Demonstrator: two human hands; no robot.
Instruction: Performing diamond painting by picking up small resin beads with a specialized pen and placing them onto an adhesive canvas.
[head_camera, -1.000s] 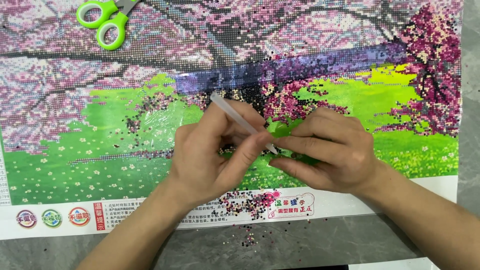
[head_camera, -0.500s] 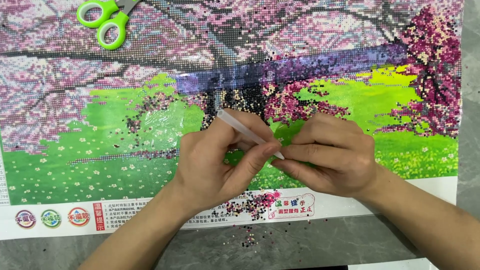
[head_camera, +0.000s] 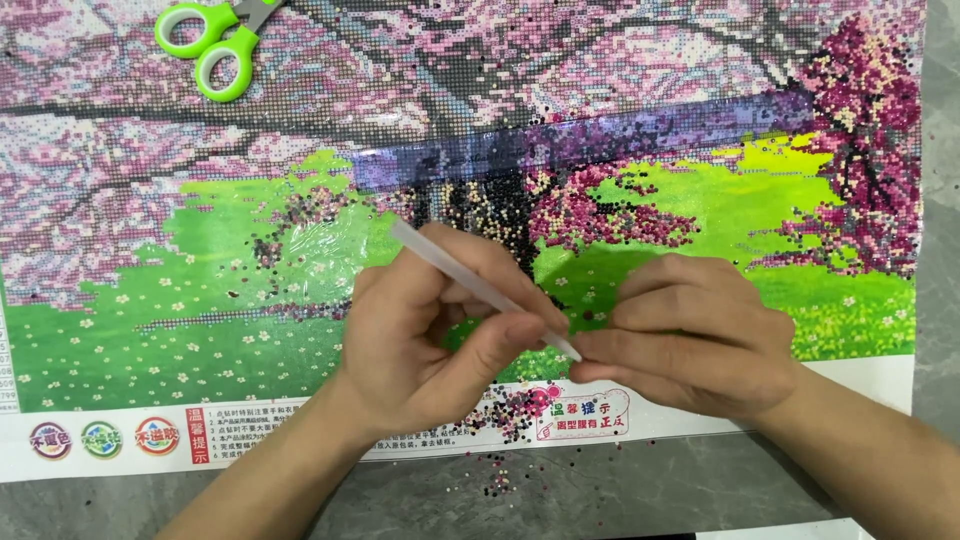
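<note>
Home craft table, diamond-painting canvas (head_camera: 200, 250), green scissors (head_camera: 205, 40), loose beads (head_camera: 500, 410)

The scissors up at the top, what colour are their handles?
The scissors have bright lime-green handles, seen in the head view, the only one.

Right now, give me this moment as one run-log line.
left hand: grips white pen | right hand: fingertips at pen tip | under: bead canvas | loose beads at lower border | green scissors top left
</note>
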